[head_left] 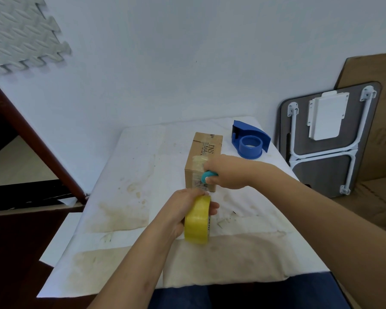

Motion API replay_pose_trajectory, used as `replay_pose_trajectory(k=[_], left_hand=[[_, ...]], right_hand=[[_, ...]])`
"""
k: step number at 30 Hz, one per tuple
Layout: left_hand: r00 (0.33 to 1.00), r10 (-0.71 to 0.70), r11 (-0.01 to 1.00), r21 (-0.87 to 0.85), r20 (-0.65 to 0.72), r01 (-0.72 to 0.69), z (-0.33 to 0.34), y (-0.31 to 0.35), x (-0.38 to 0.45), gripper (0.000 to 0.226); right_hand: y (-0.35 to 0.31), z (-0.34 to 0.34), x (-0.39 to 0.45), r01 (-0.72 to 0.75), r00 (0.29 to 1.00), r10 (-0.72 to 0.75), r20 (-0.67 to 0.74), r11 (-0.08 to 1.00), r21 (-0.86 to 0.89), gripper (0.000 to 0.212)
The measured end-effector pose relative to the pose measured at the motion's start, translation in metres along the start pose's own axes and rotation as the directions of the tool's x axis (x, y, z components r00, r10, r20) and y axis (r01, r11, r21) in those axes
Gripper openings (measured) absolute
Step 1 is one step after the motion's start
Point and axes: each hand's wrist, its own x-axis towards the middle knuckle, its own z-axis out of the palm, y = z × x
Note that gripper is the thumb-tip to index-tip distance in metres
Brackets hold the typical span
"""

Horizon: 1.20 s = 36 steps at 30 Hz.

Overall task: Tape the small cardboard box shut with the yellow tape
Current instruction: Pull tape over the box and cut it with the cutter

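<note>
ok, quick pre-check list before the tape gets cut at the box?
1. Yellow tape roll gripped by left hand: ok.
2. Tape already laid over the top and near face of the cardboard box: ok.
3. Right hand holds the teal tool at the box's near face: ok.
4. Blade meets the tape: cannot tell.
5. Strip between roll and box taut: cannot tell.
6. Blue tape dispenser stands apart behind the box: ok.

A small brown box (204,161), printed and taped over top and near side, stands toward the table's (125,197) far right corner, the yellow tape roll (197,220) upright just before it.
</note>
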Motion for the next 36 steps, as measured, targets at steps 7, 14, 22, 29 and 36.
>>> replay_pose_trajectory(k=[7,14,22,29,36], left_hand=[[1.0,0.009,1.0,-0.002,-0.003,-0.009,-0.001,-0.001,0.0,0.026],[1.0,0.013,1.0,-0.018,-0.012,-0.013,0.0,-0.001,0.001,0.025],[1.0,0.007,1.0,-0.028,-0.03,-0.008,0.0,-0.002,0.003,0.03],[1.0,0.009,1.0,-0.022,-0.018,-0.009,-0.001,-0.001,0.002,0.029],[1.0,0.012,1.0,-0.011,-0.016,-0.012,-0.003,-0.001,0.002,0.03]], right_hand=[[-0.01,-0.002,0.005,-0.029,0.999,0.034,0.036,0.991,-0.13,0.027],[-0.017,0.001,0.008,-0.029,0.998,0.039,0.047,0.982,-0.187,0.029],[-0.024,0.009,0.019,-0.027,0.997,0.053,0.06,0.931,-0.365,0.026],[-0.017,0.006,0.017,-0.027,0.999,0.042,0.035,0.934,-0.355,0.025],[-0.018,0.001,0.019,-0.06,0.993,0.092,0.073,0.933,-0.356,0.025]])
